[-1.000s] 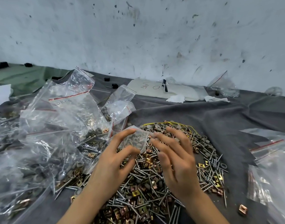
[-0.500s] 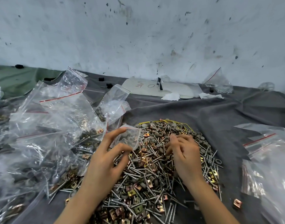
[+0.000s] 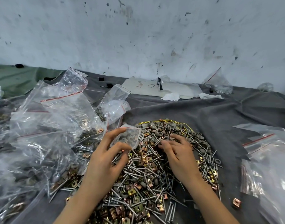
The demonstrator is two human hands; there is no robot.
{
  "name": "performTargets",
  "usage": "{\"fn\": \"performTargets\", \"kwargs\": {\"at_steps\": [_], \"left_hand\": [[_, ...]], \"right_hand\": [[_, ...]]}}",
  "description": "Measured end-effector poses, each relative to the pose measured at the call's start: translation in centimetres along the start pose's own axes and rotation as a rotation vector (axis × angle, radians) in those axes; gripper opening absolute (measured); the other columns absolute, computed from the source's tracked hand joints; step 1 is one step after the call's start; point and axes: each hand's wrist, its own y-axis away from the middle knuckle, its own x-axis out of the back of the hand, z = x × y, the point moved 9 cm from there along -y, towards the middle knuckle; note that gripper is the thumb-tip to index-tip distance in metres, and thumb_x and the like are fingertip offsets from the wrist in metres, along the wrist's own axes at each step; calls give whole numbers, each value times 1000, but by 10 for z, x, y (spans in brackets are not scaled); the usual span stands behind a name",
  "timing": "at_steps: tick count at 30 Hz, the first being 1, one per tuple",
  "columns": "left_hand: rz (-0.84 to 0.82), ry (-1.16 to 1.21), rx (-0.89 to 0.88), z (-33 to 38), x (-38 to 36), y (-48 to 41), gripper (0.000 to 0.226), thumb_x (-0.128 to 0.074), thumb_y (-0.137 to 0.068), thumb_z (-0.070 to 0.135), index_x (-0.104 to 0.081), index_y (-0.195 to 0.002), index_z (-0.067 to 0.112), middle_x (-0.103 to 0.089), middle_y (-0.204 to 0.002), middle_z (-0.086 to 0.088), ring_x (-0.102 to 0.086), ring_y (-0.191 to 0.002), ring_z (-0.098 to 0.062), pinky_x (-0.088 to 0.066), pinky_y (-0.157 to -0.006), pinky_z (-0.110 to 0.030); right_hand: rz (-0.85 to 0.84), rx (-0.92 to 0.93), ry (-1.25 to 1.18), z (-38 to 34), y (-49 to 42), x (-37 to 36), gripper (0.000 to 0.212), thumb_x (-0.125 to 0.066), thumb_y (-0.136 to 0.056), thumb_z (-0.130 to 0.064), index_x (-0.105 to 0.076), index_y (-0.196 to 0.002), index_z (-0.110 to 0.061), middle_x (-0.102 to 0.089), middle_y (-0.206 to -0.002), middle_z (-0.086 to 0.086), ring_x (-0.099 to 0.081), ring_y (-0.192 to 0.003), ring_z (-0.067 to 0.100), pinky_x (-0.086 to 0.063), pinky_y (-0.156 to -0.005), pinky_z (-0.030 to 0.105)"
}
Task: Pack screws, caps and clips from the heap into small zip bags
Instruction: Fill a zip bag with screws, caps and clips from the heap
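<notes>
A heap (image 3: pixel 154 172) of silver screws, grey round caps and brass square clips lies on the grey cloth in front of me. My left hand (image 3: pixel 106 159) holds a small clear zip bag (image 3: pixel 130 137) over the heap's left edge, pinched between thumb and fingers; grey caps show inside it. My right hand (image 3: pixel 179 152) lies palm down on the heap, its fingertips curled into the caps and screws at the far side. Whether those fingers hold any piece is hidden.
Filled zip bags (image 3: pixel 49 126) are piled at the left, more bags (image 3: pixel 267 159) at the right edge. A white board (image 3: pixel 162 89) and tissue lie by the wall. One loose clip (image 3: pixel 236 202) sits on the grey cloth (image 3: pixel 219 113).
My right hand dropped from beside the bag onto the heap and curled its fingers into the parts. The left hand kept the small bag and shifted slightly left.
</notes>
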Motion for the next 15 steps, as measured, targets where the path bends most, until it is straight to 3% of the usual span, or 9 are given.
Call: {"fn": "performTargets", "kwargs": {"at_steps": [3,6,8,11,15], "left_hand": [[4,-4,1,0,1,0,19,-57,-87,25,-69,-85,11,-53,-130,-1,-48,-122,-2,-35,-101,-11],[-11,-25,3,0,0,0,8,-67,-86,18,-69,-85,11,-53,-131,-3,-50,-120,-6,-35,-102,-10],[-38,-61,8,0,-2,1,4,-70,-80,13,-70,-84,12,-52,-133,-3,-50,-121,-9,-36,-103,-12],[-71,-80,20,1,-4,1,7,-70,-78,13,-70,-85,14,-51,-136,-3,-53,-122,-16,-39,-100,-21],[-72,-71,-13,4,-3,-1,10,-71,-78,9,-68,-86,14,-51,-136,-4,-50,-122,-11,-36,-102,-10]], "right_hand": [[-7,-28,-63,-2,0,1,56,-30,-97,-54,-75,-99,-20,-62,-103,-23,-35,-121,0,-27,-110,42],[143,8,-131,-14,2,21,41,-42,-97,-43,-74,-100,-17,-66,-107,-14,-42,-121,9,-34,-105,47],[239,151,-147,-35,7,33,38,-43,-98,-39,-72,-106,-15,-65,-113,-11,-43,-122,11,-36,-104,45],[243,459,-95,-80,23,30,44,-35,-101,-38,-66,-118,-11,-61,-127,-7,-43,-126,14,-35,-104,39],[177,651,34,-108,41,8,41,-33,-102,-30,-68,-117,-15,-58,-132,-8,-43,-130,16,-33,-106,47]]}}
